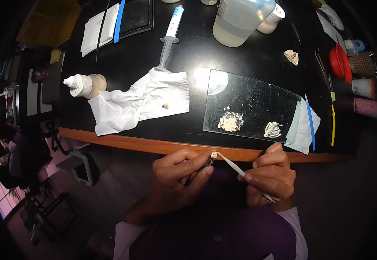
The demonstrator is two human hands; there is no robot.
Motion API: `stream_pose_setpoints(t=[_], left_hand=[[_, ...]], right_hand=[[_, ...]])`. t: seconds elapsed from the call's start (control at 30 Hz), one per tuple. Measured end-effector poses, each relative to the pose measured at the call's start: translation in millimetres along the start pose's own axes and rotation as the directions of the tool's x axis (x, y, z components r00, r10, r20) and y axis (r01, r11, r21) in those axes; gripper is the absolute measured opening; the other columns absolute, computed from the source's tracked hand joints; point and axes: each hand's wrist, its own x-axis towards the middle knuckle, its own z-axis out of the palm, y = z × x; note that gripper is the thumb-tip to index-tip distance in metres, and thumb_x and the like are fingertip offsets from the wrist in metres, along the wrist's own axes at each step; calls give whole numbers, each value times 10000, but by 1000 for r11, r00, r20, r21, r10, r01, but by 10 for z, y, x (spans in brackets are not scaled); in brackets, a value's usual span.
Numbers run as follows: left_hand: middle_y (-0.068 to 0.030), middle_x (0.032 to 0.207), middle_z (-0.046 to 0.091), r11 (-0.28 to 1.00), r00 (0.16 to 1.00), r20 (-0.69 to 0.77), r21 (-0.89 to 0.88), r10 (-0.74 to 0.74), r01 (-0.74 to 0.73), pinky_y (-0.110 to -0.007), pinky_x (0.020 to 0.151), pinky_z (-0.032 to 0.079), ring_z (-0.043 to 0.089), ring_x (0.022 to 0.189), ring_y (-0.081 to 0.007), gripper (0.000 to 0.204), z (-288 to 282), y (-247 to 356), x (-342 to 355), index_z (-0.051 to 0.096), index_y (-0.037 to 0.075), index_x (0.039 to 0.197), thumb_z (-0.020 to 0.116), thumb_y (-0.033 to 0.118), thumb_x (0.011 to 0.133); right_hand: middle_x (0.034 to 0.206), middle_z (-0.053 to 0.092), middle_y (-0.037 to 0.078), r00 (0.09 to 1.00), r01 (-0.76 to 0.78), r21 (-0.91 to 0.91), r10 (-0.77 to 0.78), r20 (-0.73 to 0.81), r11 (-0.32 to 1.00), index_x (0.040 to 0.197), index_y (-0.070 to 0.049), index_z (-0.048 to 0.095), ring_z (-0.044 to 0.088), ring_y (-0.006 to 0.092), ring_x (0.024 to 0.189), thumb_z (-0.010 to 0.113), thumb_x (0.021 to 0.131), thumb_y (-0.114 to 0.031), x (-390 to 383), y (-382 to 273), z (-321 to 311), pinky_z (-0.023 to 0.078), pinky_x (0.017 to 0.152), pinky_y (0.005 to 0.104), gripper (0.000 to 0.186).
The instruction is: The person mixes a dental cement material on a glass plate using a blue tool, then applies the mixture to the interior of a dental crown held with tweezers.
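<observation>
Pinched between the fingertips of my left hand (177, 175) is a small cream tooth-shaped piece (214, 155), with something dark and shiny just below it, partly hidden by the fingers. My right hand (273, 175) grips a slim white modelling tool (235, 167) like a pen. Its bent, thin tip meets the tooth-shaped piece. Both hands are in front of the table's wooden edge. Beyond them lies a scratched glass slab (249, 97), bearing a cream paste heap (230, 122) and a smaller, paler smear of paste (273, 129).
A crumpled white tissue (140, 104) carries a tiny tan piece (165, 106). Around it are a dropper bottle (95, 85) and a syringe (174, 27). A clear plastic container (229, 32) stands farther back. At right lie a blue strip (310, 121), a yellow-handled brush (333, 123) and a red bowl (339, 63).
</observation>
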Motion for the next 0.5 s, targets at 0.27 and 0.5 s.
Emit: stream_pose_setpoints(t=[0.27, 0.5], left_hand=[[-31, 850, 691, 1000, 1000, 0, 12, 16, -16, -237, 528, 411, 544, 612, -39, 363, -4, -13, 4, 787, -9, 1264, 806, -30, 903], [-48, 840, 699, 1000, 1000, -13, 17, 11, -11, -247, 521, 423, 568, 604, -49, 340, -7, -11, -19, 785, -17, 1254, 800, -15, 914]], right_hand=[[709, 713, -18, 1000, -17, -12, 17, 7, 1000, 907, -78, 827, 621, 137, 730, 787, 776, -33, -4, -1, 13, 344, 613, 318, 144], [730, 725, -5, 997, -27, -21, 28, 74, 999, 989, -63, 815, 624, 153, 747, 767, 807, -47, 33, -12, -62, 393, 615, 322, 189]])
